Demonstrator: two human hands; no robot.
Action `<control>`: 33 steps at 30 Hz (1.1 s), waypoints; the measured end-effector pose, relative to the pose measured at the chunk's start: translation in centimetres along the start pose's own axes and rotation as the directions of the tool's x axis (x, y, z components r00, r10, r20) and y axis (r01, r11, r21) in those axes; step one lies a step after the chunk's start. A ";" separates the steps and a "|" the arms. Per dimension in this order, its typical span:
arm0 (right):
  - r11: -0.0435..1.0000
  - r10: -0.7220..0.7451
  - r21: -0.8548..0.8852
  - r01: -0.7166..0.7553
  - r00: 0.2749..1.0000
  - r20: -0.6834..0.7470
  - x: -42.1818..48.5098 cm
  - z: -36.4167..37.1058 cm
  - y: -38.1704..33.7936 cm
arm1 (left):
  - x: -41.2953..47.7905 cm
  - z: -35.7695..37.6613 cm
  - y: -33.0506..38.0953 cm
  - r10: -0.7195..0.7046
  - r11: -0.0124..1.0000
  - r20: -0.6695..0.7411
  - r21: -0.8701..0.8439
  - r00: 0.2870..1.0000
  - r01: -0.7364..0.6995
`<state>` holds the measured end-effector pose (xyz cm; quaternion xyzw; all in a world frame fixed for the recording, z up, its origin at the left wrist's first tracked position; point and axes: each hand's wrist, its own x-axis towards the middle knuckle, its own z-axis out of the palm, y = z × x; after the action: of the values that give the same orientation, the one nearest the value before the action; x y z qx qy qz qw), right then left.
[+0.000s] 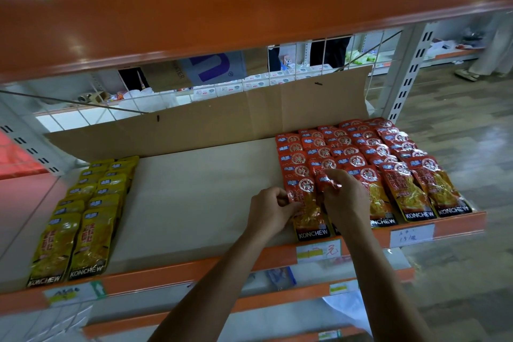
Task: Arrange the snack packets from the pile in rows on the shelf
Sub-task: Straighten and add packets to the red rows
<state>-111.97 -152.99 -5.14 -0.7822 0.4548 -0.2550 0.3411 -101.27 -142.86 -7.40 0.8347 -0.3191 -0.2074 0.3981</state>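
Front red packet: front-left corner of red block, long axis front-to-back (label nearest). Left hand pinches its left edge; right hand, curled, pinches the neighbour packet just right.

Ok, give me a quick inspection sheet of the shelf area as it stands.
Surface: cardboard-lined shelf, middle strip bare.
Job's things: red packets in rows at right; yellow packets in two rows at left.
Clutter: nothing seen.
Hands: left hand pinches the front packet by its edge; right hand grips the neighbouring packet.
Cables: nothing seen.
Surroundings: price labels on the shelf edge; orange shelf overhead.
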 end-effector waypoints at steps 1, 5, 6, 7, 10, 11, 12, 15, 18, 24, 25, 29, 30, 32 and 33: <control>1.000 -0.002 -0.003 0.002 1.000 -0.003 0.0 -0.1 0.0 | 0.0 0.0 0.1 0.002 1.000 -0.006 0.011 1.000 -0.002; 1.000 -0.004 -0.024 0.004 1.000 -0.005 -0.1 -0.1 -0.1 | 0.0 0.1 0.3 -0.013 0.998 -0.026 0.067 1.000 0.015; 1.000 -0.006 -0.026 0.006 1.000 -0.003 -0.1 0.0 -0.2 | 0.0 0.2 0.3 -0.019 0.997 -0.026 0.070 0.999 0.021; 1.000 -0.011 -0.028 0.011 1.000 -0.004 -0.2 0.1 -0.2 | 0.1 0.3 0.4 -0.025 0.997 -0.027 0.073 0.999 0.026; 0.998 -0.042 -0.052 0.042 0.999 -0.012 -0.3 0.5 -0.4 | 0.0 0.4 0.6 -0.041 0.993 -0.026 0.108 0.999 0.043; 0.996 -0.057 -0.065 0.056 0.998 -0.013 -0.4 0.7 -0.5 | -0.1 0.3 0.7 -0.041 0.991 -0.033 0.127 0.999 0.045; 0.995 -0.072 -0.075 0.071 0.997 -0.011 -0.5 0.9 -0.7 | -0.2 0.1 0.7 -0.036 0.988 -0.047 0.149 0.998 0.043; 0.986 -0.137 -0.098 0.136 0.991 -0.001 -0.9 1.8 -1.3 | -0.6 -0.9 0.3 -0.020 0.980 -0.102 0.195 0.995 0.040; 0.978 -0.186 -0.092 0.188 0.982 0.035 -1.6 3.4 -2.5 | -1.0 -2.4 -0.7 0.020 0.979 -0.182 0.201 0.983 0.018; 0.934 -0.338 -0.064 0.353 0.925 0.173 -4.5 7.8 -6.5 | -2.2 -6.9 -3.8 0.136 0.960 -0.294 0.276 0.946 -0.052; 0.927 -0.355 -0.049 0.371 0.914 0.194 -5.1 8.7 -7.4 | -2.5 -7.8 -4.5 0.146 0.954 -0.310 0.297 0.939 -0.051; 0.892 -0.436 -0.010 0.452 0.864 0.251 -7.9 12.4 -10.9 | -4.0 -12.1 -7.7 0.179 0.929 -0.385 0.368 0.906 -0.027; 0.882 -0.453 -0.003 0.471 0.851 0.267 -8.6 13.5 -11.8 | -4.4 -13.4 -8.7 0.182 0.925 -0.407 0.379 0.895 -0.016; 0.858 -0.496 0.013 0.513 0.823 0.278 -10.3 15.8 -13.7 | -5.5 -16.0 -10.9 0.203 0.916 -0.460 0.400 0.864 -0.002; 0.844 -0.522 0.027 0.536 0.808 0.275 -11.3 17.1 -14.7 | -6.1 -17.4 -12.3 0.216 0.912 -0.487 0.409 0.846 0.003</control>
<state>-97.14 -132.70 -5.78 -0.9136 0.1744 -0.2184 0.2953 -90.67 -123.42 -6.20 0.9026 -0.2808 0.1184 0.3041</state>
